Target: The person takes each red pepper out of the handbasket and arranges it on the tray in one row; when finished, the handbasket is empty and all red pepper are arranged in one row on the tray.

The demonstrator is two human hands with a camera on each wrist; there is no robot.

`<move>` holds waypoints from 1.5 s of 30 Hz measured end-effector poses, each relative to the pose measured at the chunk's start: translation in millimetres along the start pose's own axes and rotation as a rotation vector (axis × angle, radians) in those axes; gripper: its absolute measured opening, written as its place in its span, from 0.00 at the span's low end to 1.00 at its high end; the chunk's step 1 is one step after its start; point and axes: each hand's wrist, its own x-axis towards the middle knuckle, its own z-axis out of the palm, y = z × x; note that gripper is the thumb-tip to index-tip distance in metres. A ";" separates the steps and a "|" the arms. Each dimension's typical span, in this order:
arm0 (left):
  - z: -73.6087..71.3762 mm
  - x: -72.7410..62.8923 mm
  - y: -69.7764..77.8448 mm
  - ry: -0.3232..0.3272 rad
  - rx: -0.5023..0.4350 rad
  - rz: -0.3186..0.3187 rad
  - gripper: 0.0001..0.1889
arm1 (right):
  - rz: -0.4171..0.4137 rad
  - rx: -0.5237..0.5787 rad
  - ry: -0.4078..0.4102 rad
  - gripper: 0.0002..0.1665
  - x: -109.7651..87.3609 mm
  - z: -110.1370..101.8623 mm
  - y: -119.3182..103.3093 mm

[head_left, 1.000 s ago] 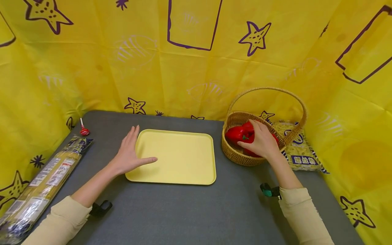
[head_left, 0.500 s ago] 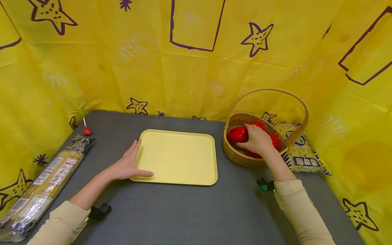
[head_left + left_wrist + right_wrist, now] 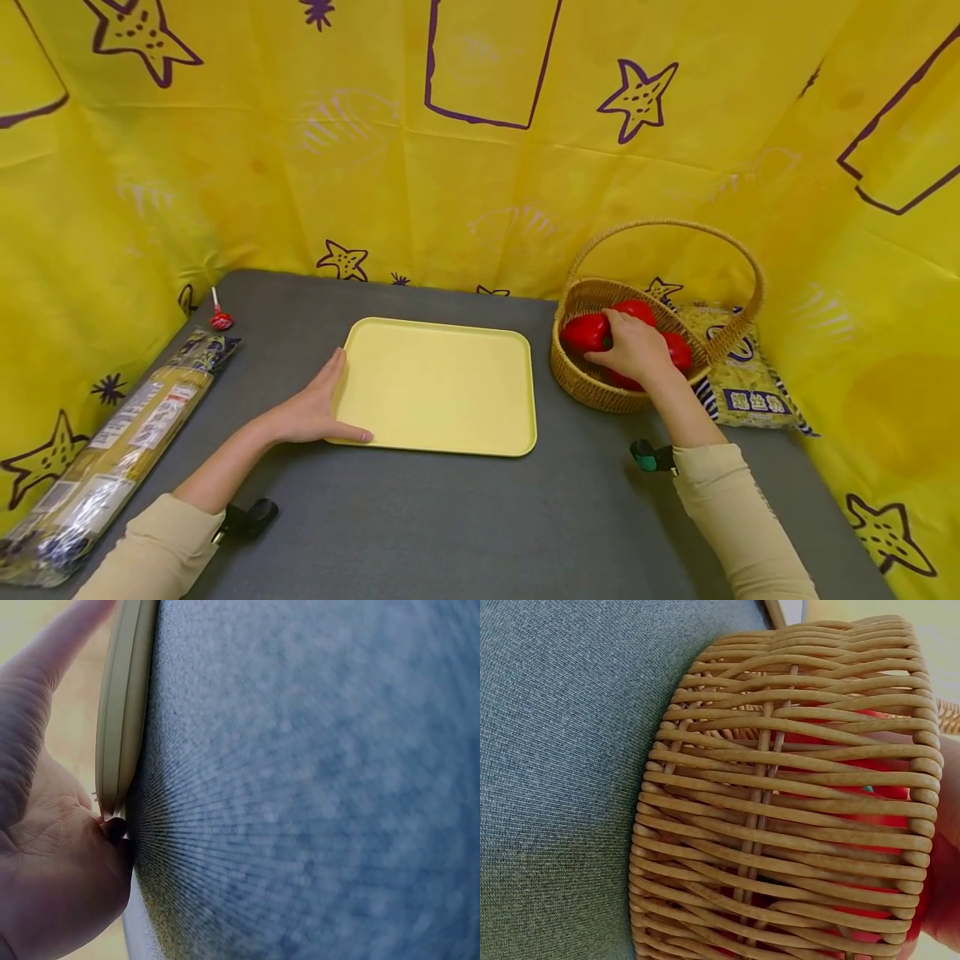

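My left hand [image 3: 309, 410] rests at the near left corner of a pale yellow tray [image 3: 442, 387], thumb along its front rim and fingers along its left side. The left wrist view has the palm [image 3: 56, 877] right at the tray's corner [image 3: 120, 712]. In the wicker basket [image 3: 592, 393], my right hand [image 3: 637, 348] reaches over the near rim, fingers and thumb curved round a red bell pepper [image 3: 624, 382] mostly hidden beneath it. More red bell peppers [image 3: 587, 332] lie around it. Through the basket's weave [image 3: 780, 802], the right wrist view shows red.
A noodle packet [image 3: 750, 392] lies right of the basket, partly behind its handle [image 3: 753, 283]. Along the left edge lies a long plastic-wrapped pack [image 3: 120, 450], with a red lollipop [image 3: 221, 319] beyond it. Yellow patterned cloth [image 3: 480, 167] encloses the grey table [image 3: 465, 525].
My left hand has lowered onto the tray's corner. The right hand has settled deeper among the peppers in the basket. The whole view has shifted slightly.
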 end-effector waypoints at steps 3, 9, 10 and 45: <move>0.7 0.6 -2.0 -0.009 -0.004 0.015 0.74 | -0.004 0.003 0.008 0.49 -0.9 0.5 1.2; 2.0 2.5 -4.8 -0.021 -0.003 0.034 0.73 | -0.008 0.028 0.031 0.50 -2.3 -0.9 1.0; 2.4 2.8 -5.5 -0.022 0.002 0.031 0.73 | -0.006 0.032 0.032 0.50 -2.8 -1.7 0.6; 1.6 0.0 -8.2 -0.043 0.037 0.020 0.71 | 0.046 0.299 0.251 0.50 -15.9 -4.3 6.0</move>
